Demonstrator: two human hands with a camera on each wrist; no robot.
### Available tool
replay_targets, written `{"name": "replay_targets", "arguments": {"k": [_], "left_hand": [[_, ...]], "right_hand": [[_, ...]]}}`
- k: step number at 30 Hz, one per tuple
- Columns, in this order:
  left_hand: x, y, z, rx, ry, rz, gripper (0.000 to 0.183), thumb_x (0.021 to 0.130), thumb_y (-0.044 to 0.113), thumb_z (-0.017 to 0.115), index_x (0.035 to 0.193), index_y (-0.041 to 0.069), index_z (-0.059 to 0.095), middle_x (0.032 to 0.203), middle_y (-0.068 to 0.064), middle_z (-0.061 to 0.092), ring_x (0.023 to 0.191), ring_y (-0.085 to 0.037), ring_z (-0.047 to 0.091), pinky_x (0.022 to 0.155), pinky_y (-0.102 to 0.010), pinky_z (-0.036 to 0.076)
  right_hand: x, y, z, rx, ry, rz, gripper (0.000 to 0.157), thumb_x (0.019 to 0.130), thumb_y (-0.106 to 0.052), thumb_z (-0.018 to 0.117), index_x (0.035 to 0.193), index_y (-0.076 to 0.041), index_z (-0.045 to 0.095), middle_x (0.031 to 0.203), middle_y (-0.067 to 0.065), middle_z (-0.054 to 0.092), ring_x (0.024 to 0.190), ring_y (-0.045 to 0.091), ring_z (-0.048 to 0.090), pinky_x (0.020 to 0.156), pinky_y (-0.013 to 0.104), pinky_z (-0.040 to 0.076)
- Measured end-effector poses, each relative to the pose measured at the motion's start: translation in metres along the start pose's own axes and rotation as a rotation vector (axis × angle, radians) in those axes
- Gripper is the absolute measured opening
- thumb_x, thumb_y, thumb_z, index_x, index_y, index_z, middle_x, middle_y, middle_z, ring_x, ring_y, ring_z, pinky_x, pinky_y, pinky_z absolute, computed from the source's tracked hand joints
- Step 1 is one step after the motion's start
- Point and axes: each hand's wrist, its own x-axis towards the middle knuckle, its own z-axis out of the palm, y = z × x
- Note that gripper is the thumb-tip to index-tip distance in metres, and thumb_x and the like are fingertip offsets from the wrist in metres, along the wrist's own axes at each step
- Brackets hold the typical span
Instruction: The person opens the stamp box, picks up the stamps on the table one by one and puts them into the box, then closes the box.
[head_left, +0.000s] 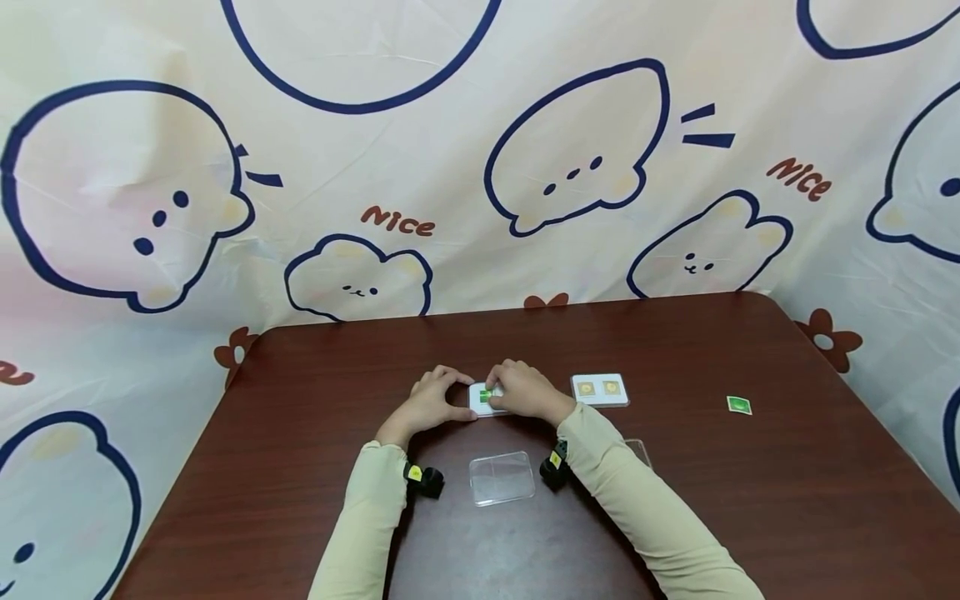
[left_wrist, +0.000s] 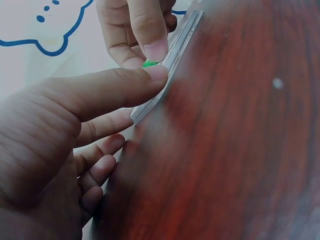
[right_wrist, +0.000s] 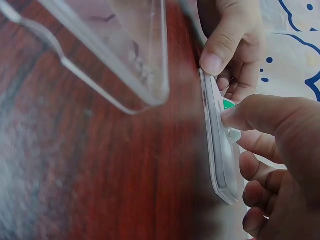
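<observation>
A small flat white case [head_left: 476,406] lies on the table in front of both hands. My left hand [head_left: 429,402] grips its left end, thumb [left_wrist: 120,90] on the near edge and a finger at the far side. Over the middle of the case [right_wrist: 226,165], my right hand [head_left: 528,392] pinches a small green piece [head_left: 485,395] between thumb and fingers. Only an edge of this green piece [right_wrist: 228,104] shows in the right wrist view; fingers hide the rest. A pale bit [right_wrist: 235,135] shows beside the right fingertips.
A second white case [head_left: 600,390] with two gold squares is right of the hands. Nearer lies a clear plastic lid [head_left: 502,479]; another clear plastic edge [head_left: 639,451] shows behind the right sleeve. A green stamp-like square [head_left: 738,405] rests farther right on the brown table [head_left: 810,500].
</observation>
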Motion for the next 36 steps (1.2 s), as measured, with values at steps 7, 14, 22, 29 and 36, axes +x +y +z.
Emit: {"name": "replay_targets", "arguments": {"k": [7, 14, 22, 29, 36], "left_hand": [[0.0, 0.001, 0.0, 0.001, 0.002, 0.001, 0.054, 0.077, 0.034, 0.08, 0.125, 0.02, 0.061, 0.135, -0.007, 0.046, 0.125, -0.03, 0.039, 0.102, -0.049, 0.029], [0.0, 0.003, 0.0, -0.003, 0.007, -0.001, 0.053, 0.077, 0.033, 0.081, 0.124, 0.02, 0.062, 0.134, -0.007, 0.046, 0.124, -0.03, 0.039, 0.102, -0.049, 0.029], [-0.003, 0.005, 0.0, -0.009, 0.018, 0.002, 0.055, 0.076, 0.031, 0.081, 0.126, 0.018, 0.061, 0.136, -0.008, 0.046, 0.124, -0.03, 0.039, 0.102, -0.05, 0.03], [-0.004, 0.005, 0.001, -0.017, 0.005, 0.012, 0.057, 0.077, 0.031, 0.082, 0.127, 0.018, 0.06, 0.137, -0.008, 0.045, 0.125, -0.032, 0.037, 0.103, -0.05, 0.029], [-0.002, 0.002, 0.001, -0.007, 0.012, 0.009, 0.056, 0.077, 0.032, 0.081, 0.127, 0.019, 0.06, 0.137, -0.007, 0.045, 0.125, -0.03, 0.038, 0.101, -0.049, 0.03]], "right_hand": [[-0.002, -0.001, -0.001, 0.001, 0.003, 0.012, 0.027, 0.09, -0.027, 0.068, 0.112, -0.011, 0.066, 0.11, 0.007, 0.061, 0.098, 0.022, 0.056, 0.085, 0.039, 0.046], [-0.01, 0.001, -0.012, 0.021, 0.027, 0.005, 0.028, 0.089, -0.027, 0.07, 0.112, -0.012, 0.066, 0.108, 0.006, 0.062, 0.098, 0.021, 0.058, 0.085, 0.039, 0.047], [-0.034, 0.02, -0.042, 0.043, 0.085, 0.005, 0.029, 0.087, -0.028, 0.07, 0.111, -0.013, 0.065, 0.099, 0.004, 0.059, 0.092, 0.018, 0.054, 0.079, 0.035, 0.046], [-0.07, 0.048, -0.075, 0.084, 0.126, 0.007, 0.033, 0.087, -0.023, 0.071, 0.113, -0.003, 0.064, 0.103, 0.012, 0.059, 0.095, 0.023, 0.054, 0.081, 0.037, 0.045], [-0.108, 0.083, -0.1, 0.069, 0.176, 0.042, 0.033, 0.087, -0.018, 0.071, 0.113, 0.0, 0.063, 0.107, 0.019, 0.06, 0.098, 0.029, 0.053, 0.083, 0.041, 0.044]]}}
